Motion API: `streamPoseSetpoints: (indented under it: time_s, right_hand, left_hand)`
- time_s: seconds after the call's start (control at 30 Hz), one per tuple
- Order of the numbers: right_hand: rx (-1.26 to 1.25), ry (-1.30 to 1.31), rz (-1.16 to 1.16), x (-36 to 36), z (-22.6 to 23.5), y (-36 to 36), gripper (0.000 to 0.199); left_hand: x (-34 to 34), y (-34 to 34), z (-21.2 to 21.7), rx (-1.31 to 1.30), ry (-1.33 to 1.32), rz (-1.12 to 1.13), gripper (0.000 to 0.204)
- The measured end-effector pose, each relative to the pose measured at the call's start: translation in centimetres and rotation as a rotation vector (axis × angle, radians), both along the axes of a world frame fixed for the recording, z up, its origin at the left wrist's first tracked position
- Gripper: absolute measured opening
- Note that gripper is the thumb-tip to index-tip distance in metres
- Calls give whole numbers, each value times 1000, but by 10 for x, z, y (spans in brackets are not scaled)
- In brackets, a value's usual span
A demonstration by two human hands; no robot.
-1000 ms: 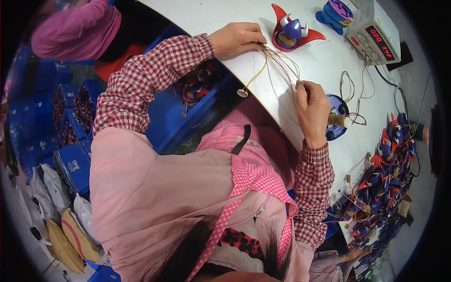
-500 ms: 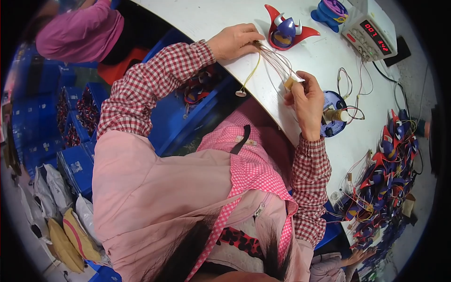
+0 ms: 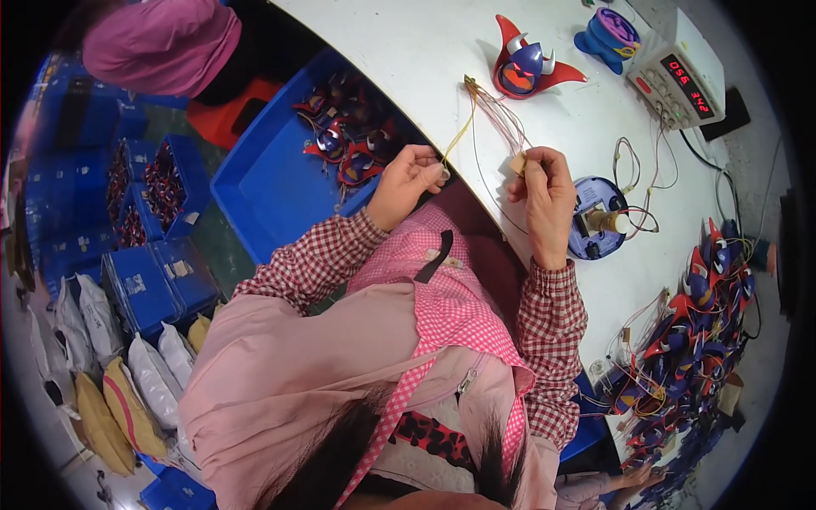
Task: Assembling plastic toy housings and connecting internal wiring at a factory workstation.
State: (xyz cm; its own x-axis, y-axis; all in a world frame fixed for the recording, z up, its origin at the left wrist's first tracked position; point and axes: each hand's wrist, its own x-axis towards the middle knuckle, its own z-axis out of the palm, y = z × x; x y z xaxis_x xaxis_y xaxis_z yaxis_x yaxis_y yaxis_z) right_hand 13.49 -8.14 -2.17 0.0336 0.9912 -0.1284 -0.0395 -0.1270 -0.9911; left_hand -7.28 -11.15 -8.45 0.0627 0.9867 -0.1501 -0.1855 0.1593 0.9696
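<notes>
My left hand point(image 3: 410, 178) pinches the lower end of a yellow wire at the white table's point(image 3: 425, 51) near edge. My right hand point(image 3: 544, 200) holds a small tan connector block point(image 3: 517, 164) from which a bundle of thin coloured wires point(image 3: 489, 106) runs up across the table. The far end of the wires lies just left of a blue and red horned toy head point(image 3: 529, 68). Close to my right hand's wrist sits a round blue base point(image 3: 595, 219) with wires and a small part on top.
A white meter box with a red display point(image 3: 676, 81) stands at the table's far right, with a blue and purple toy part point(image 3: 610, 34) beside it. A heap of wired toy heads point(image 3: 688, 340) fills the right. A blue bin point(image 3: 280, 170) with more heads sits below. Another person in pink point(image 3: 161, 42) is at upper left.
My left hand has drawn back from the tabletop to the table's near edge, pulling the yellow wire along. My right hand has lifted slightly with the connector block.
</notes>
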Motion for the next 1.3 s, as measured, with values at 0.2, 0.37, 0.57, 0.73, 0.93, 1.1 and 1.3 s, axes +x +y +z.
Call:
streamPoseSetpoints:
  time_s: [0.2, 0.37, 0.57, 0.73, 0.93, 1.1, 1.3]
  right_hand:
    - [-120, 178, 64, 3, 0, -3, 20]
    - [-148, 224, 49, 0, 3, -5, 23]
    - [-99, 206, 122, -3, 1, -8, 26]
    - [-72, 208, 140, -2, 0, -8, 28]
    - [-64, 215, 92, 4, -2, -6, 26]
    - [-48, 300, 27, 0, 6, -4, 22]
    - [3, 287, 5, 4, 1, -1, 16]
  left_hand:
    - [-4, -2, 8, -137, -128, -29, 26]
    - [1, -9, 22, -288, -311, -27, 23]
    - [2, -9, 33, -288, -370, -47, 24]
    - [17, 4, 50, -209, -230, -132, 30]
    - [36, 14, 57, -56, -159, -87, 35]
    - [41, 18, 58, 37, -101, -23, 31]
    - [43, 29, 57, 35, -11, -182, 24]
